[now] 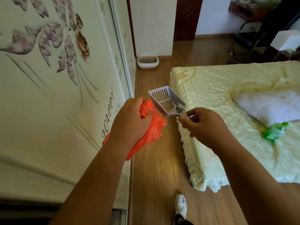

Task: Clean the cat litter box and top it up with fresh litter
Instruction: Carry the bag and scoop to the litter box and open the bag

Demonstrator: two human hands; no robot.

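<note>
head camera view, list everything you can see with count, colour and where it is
litter box: one, pink and white, on the floor at the far end of the aisle, against the wall
litter scoop: one, pale lilac, slotted, held up in mid-air over the aisle
plastic bag: one, orange, bunched up, hanging by the wardrobe
bed: one, pale yellow cover, right of the aisle
green bag: one, crumpled, on the bed
white blanket: one, on the bed
wardrobe door: one, cream with purple flowers, left side
wooden floor: brown, along the aisle
shoe: one, white, bottom centre
left hand: grips the plastic bag
right hand: fingers pinch the scoop's handle
</note>
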